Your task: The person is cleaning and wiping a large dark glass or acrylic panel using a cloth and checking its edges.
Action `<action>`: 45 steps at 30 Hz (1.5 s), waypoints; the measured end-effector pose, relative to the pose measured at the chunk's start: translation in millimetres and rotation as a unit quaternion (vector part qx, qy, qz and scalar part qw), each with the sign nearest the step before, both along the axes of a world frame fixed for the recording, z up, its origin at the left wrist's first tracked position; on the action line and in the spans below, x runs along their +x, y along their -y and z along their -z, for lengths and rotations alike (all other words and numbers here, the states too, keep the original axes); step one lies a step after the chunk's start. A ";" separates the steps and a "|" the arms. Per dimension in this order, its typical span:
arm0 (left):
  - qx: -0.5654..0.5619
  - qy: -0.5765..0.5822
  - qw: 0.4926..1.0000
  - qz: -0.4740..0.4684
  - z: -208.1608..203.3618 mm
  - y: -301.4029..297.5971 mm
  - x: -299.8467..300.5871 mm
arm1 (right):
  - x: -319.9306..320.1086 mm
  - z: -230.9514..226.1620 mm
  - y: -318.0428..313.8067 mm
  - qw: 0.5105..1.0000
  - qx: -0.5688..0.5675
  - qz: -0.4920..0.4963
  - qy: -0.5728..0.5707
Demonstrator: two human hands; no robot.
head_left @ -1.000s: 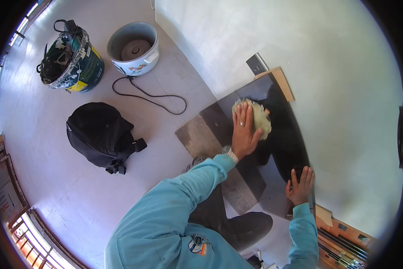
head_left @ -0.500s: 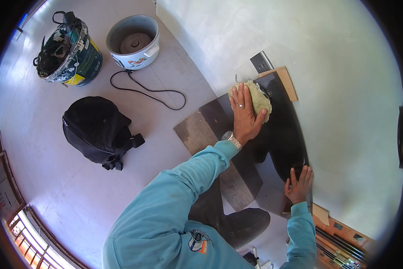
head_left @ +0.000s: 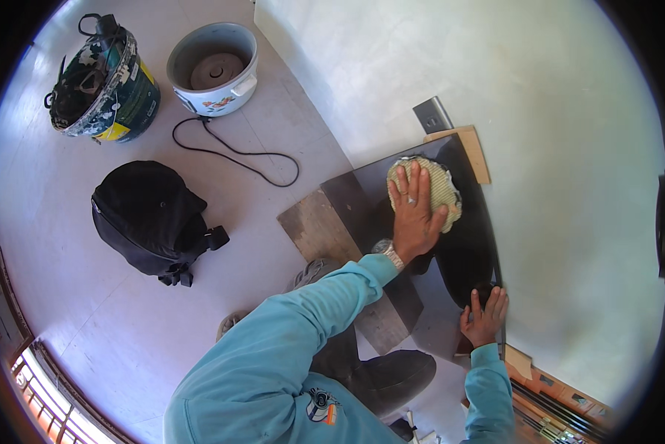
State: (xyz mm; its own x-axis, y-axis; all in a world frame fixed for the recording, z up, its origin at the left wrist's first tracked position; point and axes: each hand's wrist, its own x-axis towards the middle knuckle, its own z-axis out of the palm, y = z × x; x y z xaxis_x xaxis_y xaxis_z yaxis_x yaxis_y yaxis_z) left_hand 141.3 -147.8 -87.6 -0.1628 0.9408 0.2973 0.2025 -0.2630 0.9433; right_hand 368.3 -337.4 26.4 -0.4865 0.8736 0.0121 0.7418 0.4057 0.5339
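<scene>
The cloth [head_left: 448, 192] lies on the dark panel's [head_left: 458, 255] upper part, under the left hand [head_left: 415, 214], flat, fingers slightly parted, thumb out. The right hand [head_left: 484, 318] rests near the panel's wall-side edge, fingers spread. Beyond are the wall [head_left: 569, 148], backpack [head_left: 147, 211], pot [head_left: 192, 92] and bucket [head_left: 138, 107].

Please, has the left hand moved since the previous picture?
Yes: the left hand has moved downward in the view, away from the wall plate.
</scene>
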 end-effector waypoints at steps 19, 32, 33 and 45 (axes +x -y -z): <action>-0.356 0.203 0.894 -0.180 166.9 74.3 37.4 | 0.6 1.4 -1.6 0.999 0.040 -0.024 0.011; -0.327 0.192 0.916 -0.128 206.3 49.7 1.1 | -1.5 -6.6 6.3 0.999 0.004 0.036 -0.038; -0.331 0.184 0.919 -0.104 207.8 68.9 18.1 | -4.2 -5.3 4.1 0.997 -0.011 0.045 -0.059; -0.312 -0.190 0.830 0.422 152.1 240.9 174.2 | -54.2 -21.2 128.5 0.929 0.066 0.246 -0.268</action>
State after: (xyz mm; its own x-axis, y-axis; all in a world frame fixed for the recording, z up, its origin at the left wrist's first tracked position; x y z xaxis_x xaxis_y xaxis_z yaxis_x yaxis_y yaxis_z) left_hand 315.4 -388.7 -239.7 0.6258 0.6622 -0.4121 0.5085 0.0544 0.8594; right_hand 314.1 -465.9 47.7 0.0776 0.9623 0.2608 0.9939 -0.0953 0.0561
